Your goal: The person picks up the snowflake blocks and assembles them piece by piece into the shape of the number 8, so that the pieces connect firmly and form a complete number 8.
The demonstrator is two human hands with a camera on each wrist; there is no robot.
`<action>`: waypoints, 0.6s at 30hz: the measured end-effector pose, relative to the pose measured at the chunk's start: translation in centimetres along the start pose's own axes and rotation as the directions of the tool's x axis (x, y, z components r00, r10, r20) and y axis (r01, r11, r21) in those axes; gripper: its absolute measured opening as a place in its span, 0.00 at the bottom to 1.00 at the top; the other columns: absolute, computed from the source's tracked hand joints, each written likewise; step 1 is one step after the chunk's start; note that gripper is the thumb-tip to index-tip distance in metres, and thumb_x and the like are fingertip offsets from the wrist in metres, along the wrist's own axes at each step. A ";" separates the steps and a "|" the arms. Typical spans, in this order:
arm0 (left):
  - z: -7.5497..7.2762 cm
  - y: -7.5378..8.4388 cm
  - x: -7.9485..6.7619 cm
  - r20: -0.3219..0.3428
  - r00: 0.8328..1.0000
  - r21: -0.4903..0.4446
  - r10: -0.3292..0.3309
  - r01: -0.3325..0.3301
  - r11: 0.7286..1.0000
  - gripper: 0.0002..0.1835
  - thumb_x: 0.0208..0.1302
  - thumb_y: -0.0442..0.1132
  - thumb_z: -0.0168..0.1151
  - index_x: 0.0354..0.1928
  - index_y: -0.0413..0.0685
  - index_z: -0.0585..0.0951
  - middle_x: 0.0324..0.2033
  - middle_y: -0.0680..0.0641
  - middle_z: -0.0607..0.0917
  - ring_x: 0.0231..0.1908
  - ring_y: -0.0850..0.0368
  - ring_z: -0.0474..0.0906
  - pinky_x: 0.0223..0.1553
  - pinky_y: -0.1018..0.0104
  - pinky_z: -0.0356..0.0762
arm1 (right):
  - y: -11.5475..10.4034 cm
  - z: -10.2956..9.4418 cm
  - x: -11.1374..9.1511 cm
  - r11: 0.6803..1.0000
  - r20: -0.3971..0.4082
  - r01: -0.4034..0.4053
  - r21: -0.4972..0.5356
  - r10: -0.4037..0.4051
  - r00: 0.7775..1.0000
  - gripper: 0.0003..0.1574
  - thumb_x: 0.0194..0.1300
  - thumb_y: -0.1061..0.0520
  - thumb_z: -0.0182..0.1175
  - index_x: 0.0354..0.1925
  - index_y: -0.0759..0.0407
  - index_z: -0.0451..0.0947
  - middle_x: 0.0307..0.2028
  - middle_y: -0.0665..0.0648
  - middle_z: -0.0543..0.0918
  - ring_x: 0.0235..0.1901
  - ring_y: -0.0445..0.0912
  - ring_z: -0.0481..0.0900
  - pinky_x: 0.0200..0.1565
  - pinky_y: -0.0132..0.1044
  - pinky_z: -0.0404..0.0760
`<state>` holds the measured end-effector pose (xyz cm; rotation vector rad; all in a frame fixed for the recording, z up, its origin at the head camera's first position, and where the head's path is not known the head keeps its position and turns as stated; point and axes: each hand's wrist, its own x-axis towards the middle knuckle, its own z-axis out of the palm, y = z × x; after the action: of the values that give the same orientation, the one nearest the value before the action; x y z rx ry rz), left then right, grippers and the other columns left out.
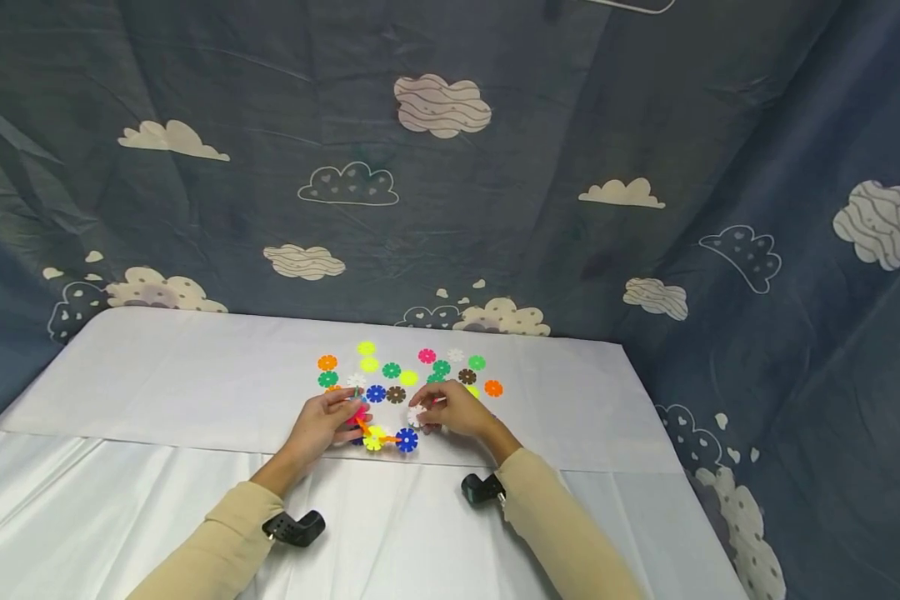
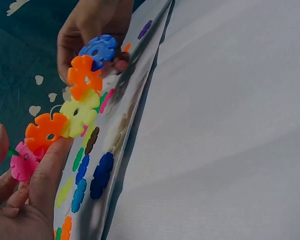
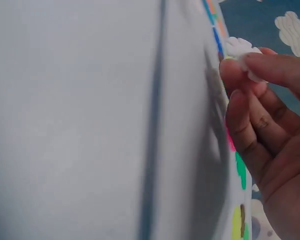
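My left hand [image 1: 321,423] holds a chain of interlocking flower-shaped plastic discs by its pink disc [image 2: 25,162]. From there the chain runs through an orange disc [image 2: 46,132], a yellow disc [image 2: 79,113] and another orange disc [image 2: 84,77] to a blue disc [image 2: 99,49] at its free end. A bit of green [image 2: 13,151] shows beside the pink disc, partly hidden by the thumb. Between thumb and fingertips, my right hand [image 1: 461,410] pinches a white disc [image 3: 240,47]. In the head view this white disc is just above the blue end disc, apart from it.
Several loose discs lie flat behind the hands, among them a brown disc [image 1: 396,395], an orange disc [image 1: 493,388] and a green disc [image 1: 392,370]. They rest on a white-covered table [image 1: 195,375]. A dark cloud-patterned curtain [image 1: 495,225] hangs behind it.
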<state>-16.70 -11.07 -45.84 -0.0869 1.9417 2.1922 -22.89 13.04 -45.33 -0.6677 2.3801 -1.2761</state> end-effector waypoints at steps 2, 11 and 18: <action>0.0 0.0 0.0 -0.001 1.000 0.005 -0.006 0.006 1.000 0.25 0.73 0.34 0.51 0.67 0.28 0.62 0.54 0.33 0.78 0.44 0.54 0.83 0.43 0.61 0.82 | -0.5 -0.1 0.5 0.998 -0.034 0.021 0.059 -0.019 0.999 0.14 0.60 0.69 0.64 0.46 0.66 0.81 0.32 0.58 0.81 0.25 0.45 0.81 0.30 0.35 0.82; 0.3 0.1 0.3 -0.018 0.999 0.022 -0.027 0.027 0.999 0.24 0.73 0.36 0.51 0.66 0.30 0.64 0.54 0.29 0.77 0.43 0.53 0.84 0.43 0.59 0.82 | -4.6 0.5 3.0 0.968 -0.077 0.108 0.225 -0.092 0.993 0.16 0.63 0.68 0.62 0.50 0.74 0.77 0.36 0.64 0.81 0.28 0.56 0.82 0.37 0.51 0.84; 0.4 0.2 0.1 -0.020 1.000 0.043 -0.017 0.018 0.999 0.24 0.73 0.35 0.51 0.66 0.29 0.64 0.51 0.29 0.78 0.39 0.57 0.84 0.39 0.61 0.84 | -5.8 1.6 4.2 0.965 -0.092 0.123 0.230 -0.104 0.990 0.14 0.64 0.67 0.61 0.49 0.71 0.78 0.36 0.60 0.80 0.23 0.46 0.80 0.36 0.55 0.83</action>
<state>-16.83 -10.65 -45.57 -0.1186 1.9906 2.1451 -24.18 6.84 -41.64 -0.6999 2.2283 -1.6301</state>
